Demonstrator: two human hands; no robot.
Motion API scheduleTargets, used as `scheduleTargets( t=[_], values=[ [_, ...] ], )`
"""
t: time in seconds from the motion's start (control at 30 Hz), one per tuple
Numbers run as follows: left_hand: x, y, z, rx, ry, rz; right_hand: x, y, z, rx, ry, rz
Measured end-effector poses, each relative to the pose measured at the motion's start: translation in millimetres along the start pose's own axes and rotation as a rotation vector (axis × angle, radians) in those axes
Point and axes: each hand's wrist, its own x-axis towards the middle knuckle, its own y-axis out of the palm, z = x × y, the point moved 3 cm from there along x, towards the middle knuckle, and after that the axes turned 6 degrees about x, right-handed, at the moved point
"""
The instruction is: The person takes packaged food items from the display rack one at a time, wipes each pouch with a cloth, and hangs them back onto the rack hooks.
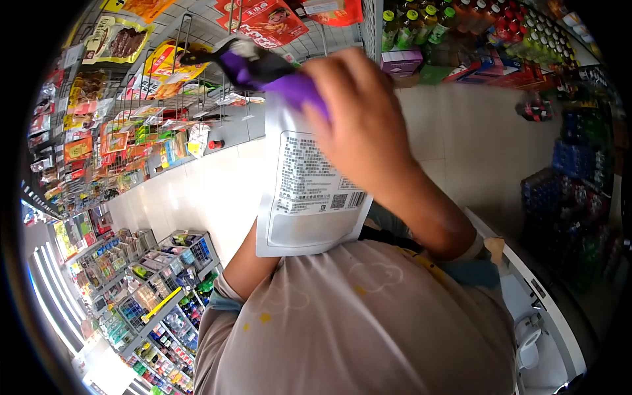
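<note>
My right hand (359, 115) is closed around a glossy purple and black item (293, 89), whose black end points up and left. Motion blur leaves me unable to make out its kind. Just below that hand is a silver pouch (309, 227), upright in front of my chest, its printed back label, square code and barcode facing me. The purple item overlaps the pouch's top edge. My left forearm runs up behind the pouch, which hides my left hand.
Wire racks with hanging snack packets (118, 41) line the left. Bottles (421, 23) and boxes (401, 62) stand at the upper right, with dark drink packs (573, 155) below them. Tiered shelves (155, 289) fill the lower left. A white counter (550, 322) is at the lower right.
</note>
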Motion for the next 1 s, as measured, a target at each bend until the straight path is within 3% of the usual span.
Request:
scheduleTargets(
  t=[0.1,0.3,0.37,0.4,0.43,0.5,0.57,0.6,0.67,0.87,1.0],
  values=[
    [5,2,3,-0.007,-0.004,-0.002,14,0,13,0.129,-0.120,0.054],
    [1,4,7,-0.012,0.013,-0.014,26,-5,-64,0.125,-0.019,0.086],
    [0,5,5,-0.012,0.022,-0.016,26,-2,-96,0.560,0.304,-0.029],
    [-1,3,4,-0.013,0.027,-0.021,32,-15,-87,0.709,0.369,-0.085],
    [-4,3,2,-0.016,0.031,-0.022,38,-22,-85,0.613,0.265,-0.188],
    [-8,1,-3,-0.012,0.045,-0.032,39,-42,-68,0.478,0.479,-0.302],
    [-11,-2,-7,-0.022,0.056,-0.039,45,-47,-39,0.897,0.180,-0.508],
    [-13,-4,-8,-0.032,0.060,-0.041,50,-50,-31,0.817,-0.082,-0.530],
    [-15,-6,-11,-0.045,0.067,-0.041,57,-54,-21,0.728,-0.338,-0.547],
    [-12,-6,-22,-0.047,0.057,0.021,89,-59,11,0.323,-0.459,-0.748],
    [-21,-20,-44,-0.044,0.078,0.050,59,-23,9,-0.022,-0.261,-0.204]
  ],
)
